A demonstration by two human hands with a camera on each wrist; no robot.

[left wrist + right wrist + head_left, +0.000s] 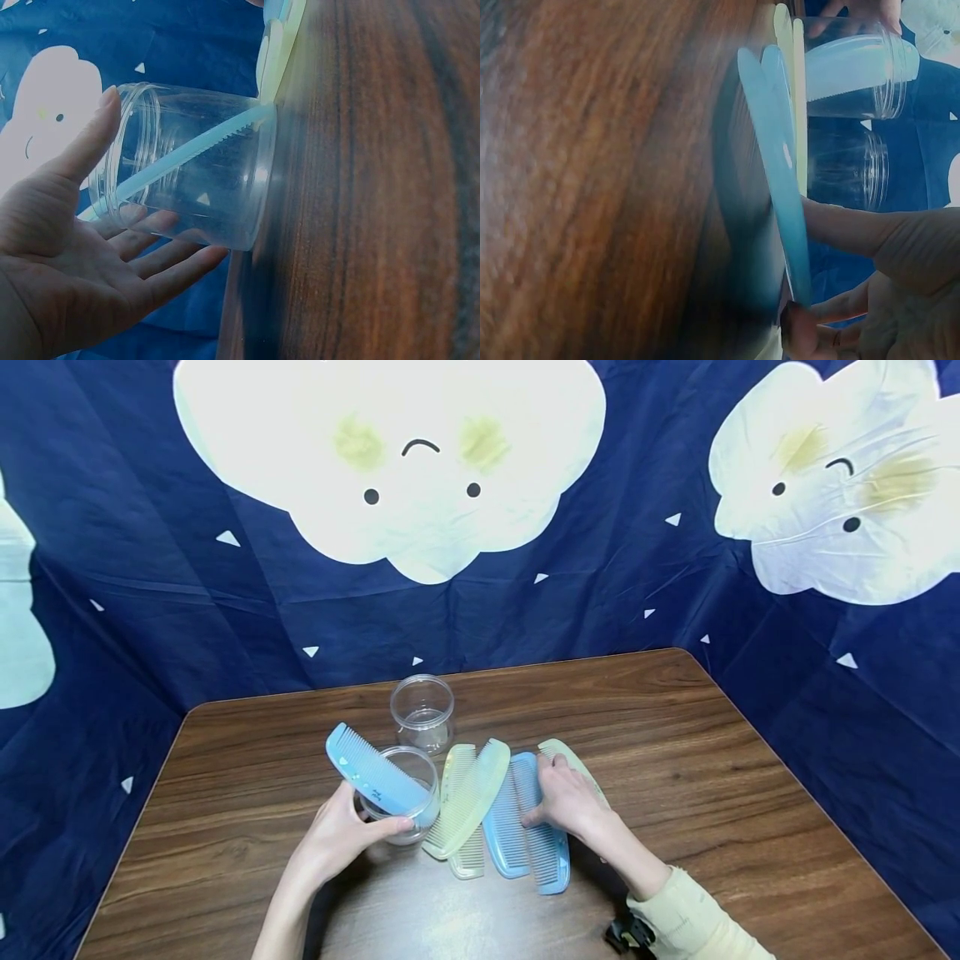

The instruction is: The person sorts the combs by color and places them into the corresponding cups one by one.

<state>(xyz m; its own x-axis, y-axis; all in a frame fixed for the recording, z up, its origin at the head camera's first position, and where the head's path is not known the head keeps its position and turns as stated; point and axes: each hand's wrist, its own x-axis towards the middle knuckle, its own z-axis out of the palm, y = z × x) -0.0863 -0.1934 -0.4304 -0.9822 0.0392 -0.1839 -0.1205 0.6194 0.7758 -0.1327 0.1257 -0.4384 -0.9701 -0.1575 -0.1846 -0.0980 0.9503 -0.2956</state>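
My left hand (337,831) holds a clear plastic jar (217,112), thumb at the rim and fingers along its side. A light blue comb (369,767) leans inside, its upper end jutting out to the left. My right hand (567,795) pinches another blue comb (551,856), with the thumb on its face and fingers at its far end; in the right wrist view that end is tilted up. A second blue comb (504,835) lies against its left side. Beyond the right fingers lies a pale green comb (572,758), partly covered by the hand.
Several pale green combs (480,789) overlap between the held jar and the blue combs. A second clear jar (422,702) stands behind the held one on the wooden table (675,760). Dark blue cloth (225,652) with white clouds hangs behind the table.
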